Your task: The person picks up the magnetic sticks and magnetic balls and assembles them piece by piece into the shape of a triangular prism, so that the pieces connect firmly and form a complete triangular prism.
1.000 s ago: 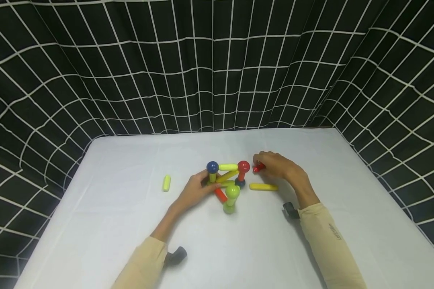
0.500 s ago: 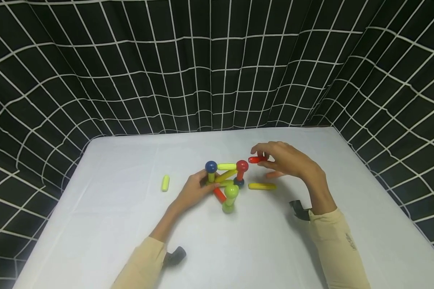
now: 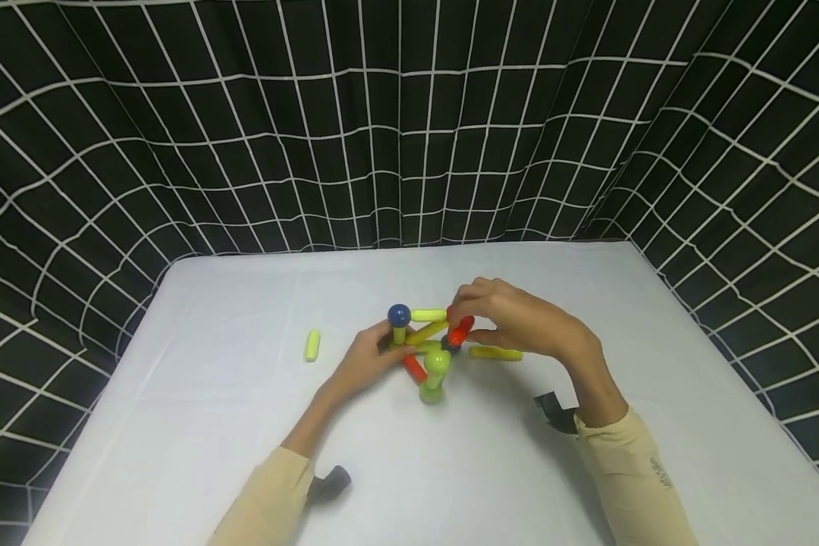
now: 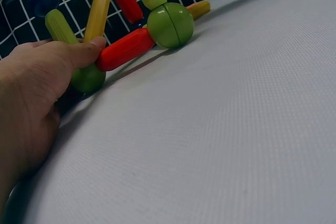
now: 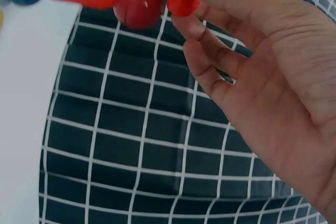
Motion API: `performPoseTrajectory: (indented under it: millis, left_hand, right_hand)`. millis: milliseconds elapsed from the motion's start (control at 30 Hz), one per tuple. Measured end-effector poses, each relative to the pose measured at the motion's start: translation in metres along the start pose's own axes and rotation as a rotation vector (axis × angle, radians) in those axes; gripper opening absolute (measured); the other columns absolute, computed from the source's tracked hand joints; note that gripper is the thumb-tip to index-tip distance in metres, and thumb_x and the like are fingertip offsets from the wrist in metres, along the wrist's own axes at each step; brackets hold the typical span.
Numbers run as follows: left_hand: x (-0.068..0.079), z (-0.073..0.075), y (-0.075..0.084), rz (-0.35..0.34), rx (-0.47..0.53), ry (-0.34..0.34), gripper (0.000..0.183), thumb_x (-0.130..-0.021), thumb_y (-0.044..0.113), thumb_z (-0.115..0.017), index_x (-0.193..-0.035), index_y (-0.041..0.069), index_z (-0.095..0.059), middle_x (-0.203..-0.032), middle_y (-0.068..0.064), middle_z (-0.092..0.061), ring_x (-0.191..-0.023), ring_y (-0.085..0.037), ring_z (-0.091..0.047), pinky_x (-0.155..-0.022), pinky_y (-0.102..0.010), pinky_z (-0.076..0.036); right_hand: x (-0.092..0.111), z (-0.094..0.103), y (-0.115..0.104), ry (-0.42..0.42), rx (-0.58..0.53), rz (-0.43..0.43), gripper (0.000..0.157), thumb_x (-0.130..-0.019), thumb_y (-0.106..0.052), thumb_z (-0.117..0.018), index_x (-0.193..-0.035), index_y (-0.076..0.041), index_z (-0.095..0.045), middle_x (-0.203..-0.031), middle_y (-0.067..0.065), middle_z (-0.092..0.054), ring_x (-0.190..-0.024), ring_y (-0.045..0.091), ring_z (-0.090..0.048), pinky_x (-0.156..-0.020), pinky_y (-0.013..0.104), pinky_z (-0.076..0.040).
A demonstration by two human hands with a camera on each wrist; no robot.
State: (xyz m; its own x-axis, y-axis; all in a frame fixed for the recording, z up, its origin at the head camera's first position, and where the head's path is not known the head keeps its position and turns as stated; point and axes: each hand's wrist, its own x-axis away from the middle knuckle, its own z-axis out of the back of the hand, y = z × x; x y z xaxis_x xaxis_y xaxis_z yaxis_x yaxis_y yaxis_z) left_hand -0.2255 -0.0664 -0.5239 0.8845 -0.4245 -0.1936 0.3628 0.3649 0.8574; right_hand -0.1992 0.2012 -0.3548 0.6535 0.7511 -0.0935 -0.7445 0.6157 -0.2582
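Observation:
A structure of coloured balls and magnetic building rods stands mid-table, with a blue ball (image 3: 399, 315) and a green ball (image 3: 438, 362) at upper corners. My left hand (image 3: 365, 360) grips its left lower corner, thumb at the foot of a yellow rod (image 4: 98, 11) beside a lower green ball (image 4: 88, 79). My right hand (image 3: 519, 315) pinches a loose red rod (image 3: 461, 331) between thumb and fingers. In the right wrist view, that rod's end is right at the red ball (image 5: 139, 4) on the structure's top right corner. The right fingers partly hide this ball in the head view.
A yellow rod (image 3: 495, 353) lies on the white table (image 3: 198, 394) below the right hand. Farther left lies a light green rod (image 3: 312, 346). Black grid-patterned cloth (image 3: 396, 152) hangs behind and at the sides.
My right hand has lifted the red rod off the table and moved it left to the structure's red ball. My left hand has stayed in place.

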Motion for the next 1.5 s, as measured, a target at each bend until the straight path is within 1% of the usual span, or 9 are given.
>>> performPoseTrajectory:
  millis: [100,233,500,700,900,1133,1333,1433,1500]
  left_hand:
    - [-0.001,0.0,0.001,-0.002,-0.007,-0.003,0.033,-0.097,0.028,-0.075,-0.126,0.016,-0.068,-0.126,-0.004,-0.074,-0.13,-0.024,-0.065,-0.117,-0.046,-0.049]
    - [-0.001,0.0,0.001,0.006,-0.015,-0.002,0.033,-0.096,0.028,-0.076,-0.126,0.016,-0.068,-0.126,-0.004,-0.074,-0.13,-0.024,-0.065,-0.117,-0.046,-0.048]
    - [0.0,0.0,0.001,0.004,-0.017,0.0,0.033,-0.097,0.026,-0.075,-0.126,0.015,-0.068,-0.126,-0.005,-0.074,-0.132,-0.025,-0.064,-0.119,-0.047,-0.047]
    - [0.001,0.0,0.001,0.015,-0.013,-0.001,0.033,-0.096,0.027,-0.076,-0.126,0.015,-0.068,-0.126,-0.005,-0.074,-0.131,-0.025,-0.064,-0.118,-0.048,-0.047]
    - [0.001,0.001,0.001,0.016,-0.02,0.002,0.032,-0.097,0.026,-0.075,-0.126,0.014,-0.068,-0.125,-0.006,-0.074,-0.13,-0.026,-0.065,-0.117,-0.048,-0.048]
    - [0.001,0.0,0.002,0.004,-0.012,0.0,0.032,-0.097,0.026,-0.075,-0.126,0.015,-0.068,-0.125,-0.006,-0.074,-0.129,-0.025,-0.065,-0.116,-0.047,-0.049]
    - [0.001,0.001,0.003,-0.004,-0.018,0.005,0.032,-0.096,0.026,-0.076,-0.125,0.016,-0.068,-0.126,-0.005,-0.074,-0.131,-0.025,-0.065,-0.117,-0.048,-0.048]
    - [0.001,0.001,0.004,-0.006,-0.017,0.006,0.032,-0.096,0.027,-0.076,-0.125,0.016,-0.068,-0.126,-0.005,-0.074,-0.131,-0.026,-0.065,-0.117,-0.049,-0.048]
    - [0.002,0.001,0.004,0.004,-0.018,0.006,0.032,-0.096,0.026,-0.076,-0.125,0.015,-0.068,-0.127,-0.005,-0.074,-0.132,-0.026,-0.064,-0.118,-0.048,-0.048]
  right_hand:
    - [-0.004,-0.004,-0.005,-0.02,0.006,0.004,0.029,-0.081,-0.008,-0.09,-0.105,-0.022,-0.079,-0.107,-0.008,-0.071,-0.103,0.012,-0.06,-0.093,0.035,-0.056]
    - [-0.007,-0.009,-0.008,-0.031,0.01,0.003,0.03,-0.08,-0.007,-0.09,-0.104,-0.023,-0.08,-0.107,-0.007,-0.069,-0.101,0.013,-0.058,-0.091,0.034,-0.056]
    - [-0.009,-0.011,-0.006,0.0,0.021,-0.011,0.029,-0.08,-0.009,-0.091,-0.102,-0.025,-0.08,-0.114,0.0,-0.064,-0.107,0.018,-0.055,-0.092,0.035,-0.056]
    - [-0.011,-0.013,-0.002,0.011,-0.046,-0.039,0.029,-0.081,-0.009,-0.09,-0.104,-0.025,-0.081,-0.123,0.004,-0.062,-0.113,0.02,-0.052,-0.095,0.037,-0.057]
    - [-0.014,-0.018,0.005,0.006,-0.099,-0.047,0.026,-0.081,-0.011,-0.09,-0.102,-0.026,-0.082,-0.128,0.007,-0.062,-0.117,0.021,-0.051,-0.099,0.04,-0.057]
    - [-0.014,-0.021,0.009,0.002,-0.061,-0.028,0.025,-0.079,-0.014,-0.092,-0.099,-0.025,-0.082,-0.127,0.008,-0.063,-0.117,0.021,-0.05,-0.099,0.04,-0.056]
    - [-0.016,-0.021,0.005,0.032,-0.002,0.009,0.028,-0.081,-0.012,-0.09,-0.103,-0.027,-0.081,-0.119,0.002,-0.065,-0.112,0.02,-0.054,-0.094,0.038,-0.054]
    - [-0.015,-0.019,0.005,0.045,-0.005,0.006,0.029,-0.081,-0.009,-0.09,-0.102,-0.027,-0.08,-0.117,0.001,-0.065,-0.109,0.018,-0.054,-0.092,0.037,-0.054]
    - [-0.015,-0.019,0.007,0.045,-0.023,-0.006,0.029,-0.082,-0.007,-0.089,-0.104,-0.024,-0.079,-0.117,0.002,-0.065,-0.11,0.02,-0.055,-0.094,0.037,-0.056]
